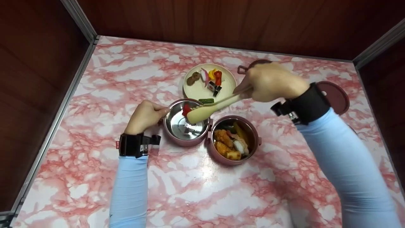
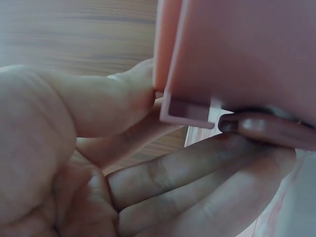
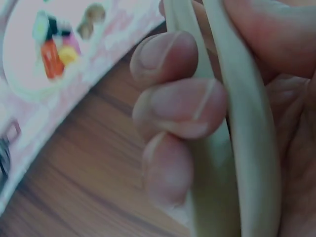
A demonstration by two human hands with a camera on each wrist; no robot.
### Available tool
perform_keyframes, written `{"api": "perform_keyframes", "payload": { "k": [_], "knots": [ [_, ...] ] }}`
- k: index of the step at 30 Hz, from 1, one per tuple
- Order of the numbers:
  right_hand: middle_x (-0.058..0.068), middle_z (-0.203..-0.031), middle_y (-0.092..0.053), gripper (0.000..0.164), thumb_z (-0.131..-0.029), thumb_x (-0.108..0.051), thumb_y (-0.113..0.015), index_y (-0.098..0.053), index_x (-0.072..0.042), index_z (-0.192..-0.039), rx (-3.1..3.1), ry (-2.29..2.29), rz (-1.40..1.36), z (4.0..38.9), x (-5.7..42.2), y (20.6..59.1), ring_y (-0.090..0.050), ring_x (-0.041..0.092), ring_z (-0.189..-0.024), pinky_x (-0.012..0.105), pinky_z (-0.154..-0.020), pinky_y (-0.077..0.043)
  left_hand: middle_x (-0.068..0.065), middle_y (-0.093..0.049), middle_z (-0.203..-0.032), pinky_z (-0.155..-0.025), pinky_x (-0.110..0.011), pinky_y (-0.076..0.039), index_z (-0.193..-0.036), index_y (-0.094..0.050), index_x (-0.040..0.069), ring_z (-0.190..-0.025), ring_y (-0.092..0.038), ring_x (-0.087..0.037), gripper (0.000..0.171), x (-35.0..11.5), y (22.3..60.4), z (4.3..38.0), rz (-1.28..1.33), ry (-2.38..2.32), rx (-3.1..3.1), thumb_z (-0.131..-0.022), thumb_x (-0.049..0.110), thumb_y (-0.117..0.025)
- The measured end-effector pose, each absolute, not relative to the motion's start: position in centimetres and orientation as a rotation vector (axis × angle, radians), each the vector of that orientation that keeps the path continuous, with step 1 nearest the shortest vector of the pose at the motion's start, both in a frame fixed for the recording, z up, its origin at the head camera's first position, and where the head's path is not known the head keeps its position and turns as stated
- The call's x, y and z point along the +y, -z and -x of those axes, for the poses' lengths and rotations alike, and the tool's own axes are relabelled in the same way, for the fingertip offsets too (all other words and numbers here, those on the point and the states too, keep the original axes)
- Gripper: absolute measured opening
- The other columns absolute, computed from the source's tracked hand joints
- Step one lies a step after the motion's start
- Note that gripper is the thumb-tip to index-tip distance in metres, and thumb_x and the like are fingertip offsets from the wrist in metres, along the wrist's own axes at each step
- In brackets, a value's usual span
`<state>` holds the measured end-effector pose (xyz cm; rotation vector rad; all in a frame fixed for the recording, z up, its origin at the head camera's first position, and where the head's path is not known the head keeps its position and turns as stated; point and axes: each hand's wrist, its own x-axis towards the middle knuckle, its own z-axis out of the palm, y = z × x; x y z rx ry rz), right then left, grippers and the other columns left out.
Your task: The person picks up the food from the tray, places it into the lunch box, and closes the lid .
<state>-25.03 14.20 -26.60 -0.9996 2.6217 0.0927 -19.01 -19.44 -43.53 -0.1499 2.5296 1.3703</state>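
spreading beneath it all, the pink-marbled worktop is my clock face, with 12 at its far edge. the plate sits a little past its middle, toward 12. the steel-lined pot stands at 7 o'clock from that plate, with the filled pot just beside it at about 4 o'clock; whether the two pots touch i cannot tell. my left hand grips the steel-lined pot at its 9 o'clock, thumb at the rim, fingers bent under its side. my right hand is clamped on the tongs, well out at 2 o'clock from that pot. their long axis runs from 2 o'clock at my grip to 8 o'clock at the tips, and i judge this slant matters most: it crosses the rim near 2, leaving the tips over the opening, nearer my left hand than my right. smallest, the red piece shows beside the tips, within the pot's outline toward 12, at 3 o'clock from my left hand. whether the tongs pinch it or it rests against the wall, i cannot tell.
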Motion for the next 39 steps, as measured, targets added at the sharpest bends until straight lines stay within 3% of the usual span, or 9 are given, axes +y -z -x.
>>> {"api": "perform_keyframes", "payload": {
  "k": [6,11,28,33,39],
  "knots": [
    [-0.007,-0.095,-0.071,0.022,-0.091,-0.032,-0.069,-0.076,-0.039,-0.111,2.564,-0.035,1.012,25.2,12.6,30.1,-0.059,0.016,-0.074,0.042,-0.065,-0.049,-0.008,-0.074,-0.089,-0.079,-0.036,-0.049,-0.107,-0.077,0.008,-0.079,-0.067,-0.026,0.023,-19.4,43.3,19.0,0.152,-1.347,2.550,-0.097,0.025,-0.066],
    [-0.006,-0.101,-0.072,0.021,-0.093,-0.035,-0.066,-0.076,-0.035,-0.111,2.451,-0.016,1.019,25.2,11.0,31.7,-0.062,0.015,-0.083,0.040,-0.071,-0.050,-0.007,-0.074,-0.089,-0.076,-0.035,-0.049,-0.107,-0.077,0.009,-0.077,-0.067,-0.027,0.022,-19.3,43.4,19.0,0.143,-1.350,2.562,-0.097,0.025,-0.066],
    [-0.002,-0.084,-0.066,0.017,-0.090,-0.035,-0.068,-0.076,-0.034,-0.106,2.610,-0.079,0.975,23.4,10.4,31.4,-0.058,0.022,-0.073,0.046,-0.063,-0.049,-0.006,-0.073,-0.083,-0.070,-0.031,-0.048,-0.103,-0.078,0.008,-0.071,-0.063,-0.018,0.023,-19.5,43.6,19.1,0.107,-1.325,2.610,-0.096,0.026,-0.066],
    [-0.001,-0.082,-0.064,0.013,-0.090,-0.033,-0.067,-0.077,-0.033,-0.098,2.616,-0.057,0.907,23.4,10.3,31.9,-0.057,0.024,-0.072,0.045,-0.062,-0.047,-0.008,-0.074,-0.090,-0.074,-0.033,-0.048,-0.105,-0.078,0.008,-0.077,-0.064,-0.021,0.022,-19.4,43.6,19.1,0.114,-1.345,2.588,-0.096,0.025,-0.066],
    [0.001,-0.084,-0.065,0.016,-0.092,-0.035,-0.064,-0.077,-0.036,-0.102,2.659,-0.088,0.827,23.8,10.8,31.9,-0.059,0.024,-0.076,0.049,-0.061,-0.047,-0.008,-0.074,-0.090,-0.075,-0.035,-0.049,-0.108,-0.077,0.008,-0.077,-0.065,-0.023,0.022,-19.4,43.3,19.1,0.138,-1.360,2.546,-0.096,0.024,-0.066]
  ]
}}
